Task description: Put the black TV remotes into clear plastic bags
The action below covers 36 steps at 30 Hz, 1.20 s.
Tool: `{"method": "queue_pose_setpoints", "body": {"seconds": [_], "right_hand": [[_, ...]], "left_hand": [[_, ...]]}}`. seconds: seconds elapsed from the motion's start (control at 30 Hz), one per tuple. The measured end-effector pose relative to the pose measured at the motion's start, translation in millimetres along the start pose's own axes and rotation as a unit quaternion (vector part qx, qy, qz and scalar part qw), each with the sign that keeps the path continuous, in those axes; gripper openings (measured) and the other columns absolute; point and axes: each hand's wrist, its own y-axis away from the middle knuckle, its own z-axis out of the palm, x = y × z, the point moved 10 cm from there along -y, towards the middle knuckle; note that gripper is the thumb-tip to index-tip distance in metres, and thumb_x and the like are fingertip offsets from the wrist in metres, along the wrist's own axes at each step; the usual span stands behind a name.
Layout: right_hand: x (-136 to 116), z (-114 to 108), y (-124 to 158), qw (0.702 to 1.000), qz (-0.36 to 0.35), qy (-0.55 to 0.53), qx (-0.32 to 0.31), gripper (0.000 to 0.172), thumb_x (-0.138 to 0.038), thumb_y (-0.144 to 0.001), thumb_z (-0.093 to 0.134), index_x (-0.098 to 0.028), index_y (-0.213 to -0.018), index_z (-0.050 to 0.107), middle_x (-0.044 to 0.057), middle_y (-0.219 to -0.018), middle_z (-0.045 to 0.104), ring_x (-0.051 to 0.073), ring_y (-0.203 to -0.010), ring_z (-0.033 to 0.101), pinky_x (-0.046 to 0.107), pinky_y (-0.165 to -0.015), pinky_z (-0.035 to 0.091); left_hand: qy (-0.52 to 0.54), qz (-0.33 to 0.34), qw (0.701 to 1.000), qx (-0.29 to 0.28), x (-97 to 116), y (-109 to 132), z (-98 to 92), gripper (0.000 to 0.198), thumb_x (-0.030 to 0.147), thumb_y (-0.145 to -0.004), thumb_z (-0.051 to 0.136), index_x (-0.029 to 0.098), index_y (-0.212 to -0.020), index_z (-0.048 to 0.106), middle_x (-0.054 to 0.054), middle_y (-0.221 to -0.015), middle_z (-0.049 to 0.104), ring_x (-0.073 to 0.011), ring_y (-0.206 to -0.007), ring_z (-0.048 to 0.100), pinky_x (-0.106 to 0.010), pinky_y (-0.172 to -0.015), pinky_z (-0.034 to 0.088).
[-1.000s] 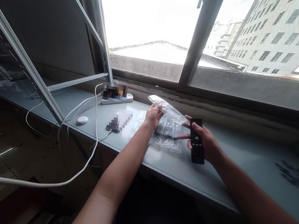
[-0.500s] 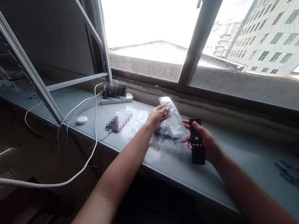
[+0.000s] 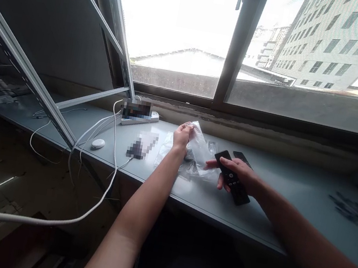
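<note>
My left hand (image 3: 183, 135) pinches the upper end of a clear plastic sleeve (image 3: 200, 149), which hangs slanting down to the right. In my right hand (image 3: 240, 171) is a black remote control (image 3: 232, 179), tilted, thumb on its upper face. The right fingertips reach the sleeve's lower edge; whether they press on it I cannot tell. Behind that hand a second black remote (image 3: 243, 157) lies on the table, partly hidden. More clear plastic bags (image 3: 166, 150) lie beneath the sleeve, with something dark among them.
A round white puck (image 3: 98, 143), a blurred item on a cable (image 3: 142, 146) and a power strip (image 3: 140, 118) sit left on the grey table (image 3: 280, 189). White cables (image 3: 109, 177) hang over its edge. A metal frame (image 3: 28, 66) slants at left; windows stand behind.
My left hand has shifted slightly left and down with the sleeve. My right hand has turned the remote to a steeper slant and moved slightly, uncovering the second remote behind it.
</note>
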Motion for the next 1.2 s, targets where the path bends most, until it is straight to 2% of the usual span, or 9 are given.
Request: {"method": "queue_pose_setpoints", "body": {"seconds": [0.1, 0.17, 0.23, 0.3, 0.4, 0.53, 0.73, 1.0, 1.2], "right_hand": [[-4.1, 2.1, -1.3, 1.000, -0.023, -0.012, -0.003, 0.070, -0.070, -0.103, 0.075, -0.013, -0.143, 0.082, 0.022, -0.108, 0.089, 0.019, -0.051, 0.073, 0.027, -0.045, 0.056], [-9.0, -2.0, -2.2, 0.998, -0.049, -0.029, 0.020, 0.064, -0.066, -0.104, 0.076, -0.017, -0.145, 0.081, 0.024, -0.135, 0.084, 0.021, -0.059, 0.079, 0.028, -0.044, 0.058], [-12.9, -7.9, -2.0, 0.996, -0.069, -0.040, 0.049, 0.061, -0.064, -0.105, 0.075, -0.019, -0.146, 0.080, 0.024, -0.147, 0.078, 0.021, -0.059, 0.079, 0.030, -0.042, 0.057], [-13.9, -11.1, -1.3, 0.995, -0.072, -0.037, 0.062, 0.059, -0.063, -0.107, 0.073, -0.019, -0.146, 0.080, 0.024, -0.141, 0.081, 0.019, -0.053, 0.075, 0.030, -0.041, 0.055], [-11.9, -10.4, -0.4, 0.996, -0.057, -0.021, 0.059, 0.065, -0.065, -0.108, 0.070, -0.016, -0.150, 0.077, 0.019, -0.105, 0.089, 0.018, -0.048, 0.069, 0.029, -0.044, 0.054], [-12.2, -8.7, 1.0, 0.997, -0.048, -0.005, 0.062, 0.078, -0.071, -0.107, 0.068, -0.011, -0.156, 0.072, 0.010, -0.069, 0.080, 0.018, -0.046, 0.066, 0.027, -0.048, 0.053], [-16.9, -9.3, 3.6, 0.996, -0.044, 0.022, 0.069, 0.077, -0.071, -0.102, 0.076, -0.009, -0.148, 0.078, 0.010, -0.069, 0.079, 0.016, -0.047, 0.063, 0.027, -0.050, 0.050], [-19.6, -14.3, 5.8, 0.995, -0.047, 0.032, 0.087, 0.074, -0.072, -0.099, 0.080, -0.011, -0.140, 0.083, 0.010, -0.070, 0.079, 0.017, -0.048, 0.063, 0.028, -0.050, 0.050], [-30.8, -55.7, 15.4, 0.978, -0.052, 0.035, 0.198, 0.063, -0.068, -0.102, 0.078, -0.011, -0.129, 0.085, 0.007, -0.062, 0.073, 0.018, -0.049, 0.061, 0.029, -0.048, 0.050]], "left_hand": [[0.003, 0.001, 1.000, -0.001, 1.3, 0.3, -0.1, 0.023, 0.012, -0.092, 0.084, 0.017, -0.114, 0.080, -0.003, -0.095, 0.081, -0.0117, -0.080, 0.073, -0.023, -0.082, 0.060], [-0.002, -0.006, 1.000, -0.019, 0.1, 2.4, 4.1, 0.023, 0.011, -0.092, 0.084, 0.017, -0.114, 0.080, -0.004, -0.097, 0.081, -0.0119, -0.081, 0.073, -0.025, -0.085, 0.061], [-0.015, -0.024, 0.998, -0.051, -4.5, 5.8, 11.2, 0.024, 0.011, -0.090, 0.087, 0.017, -0.112, 0.080, -0.005, -0.098, 0.081, -0.0119, -0.080, 0.073, -0.026, -0.084, 0.061], [-0.040, -0.050, 0.993, -0.096, -12.7, 10.1, 20.3, 0.030, 0.012, -0.085, 0.092, 0.016, -0.112, 0.080, -0.006, -0.099, 0.081, -0.0120, -0.079, 0.073, -0.026, -0.081, 0.061], [-0.073, -0.076, 0.979, -0.177, -24.9, 17.1, 34.1, 0.043, 0.016, -0.079, 0.100, 0.018, -0.117, 0.081, -0.008, -0.102, 0.083, -0.0124, -0.081, 0.074, -0.025, -0.080, 0.060], [-0.081, -0.080, 0.961, -0.252, -32.0, 21.6, 45.7, 0.049, 0.019, -0.076, 0.102, 0.019, -0.121, 0.083, -0.009, -0.107, 0.084, -0.0126, -0.086, 0.075, -0.026, -0.088, 0.060], [-0.087, -0.076, 0.974, -0.195, -26.0, 15.7, 36.9, 0.023, 0.025, -0.088, 0.093, 0.017, -0.107, 0.085, -0.007, -0.097, 0.083, -0.0120, -0.079, 0.074, -0.023, -0.076, 0.057], [-0.061, -0.055, 0.979, -0.185, -14.9, 17.9, 35.0, 0.032, 0.025, -0.086, 0.096, 0.017, -0.112, 0.080, -0.016, -0.121, 0.087, -0.0176, -0.100, 0.080, -0.028, -0.092, 0.060], [-0.085, -0.038, 0.982, -0.164, -13.3, 14.8, 33.2, 0.023, 0.033, -0.094, 0.088, 0.017, -0.105, 0.076, -0.015, -0.121, 0.085, -0.0208, -0.092, 0.082, -0.037, -0.095, 0.065]]}}
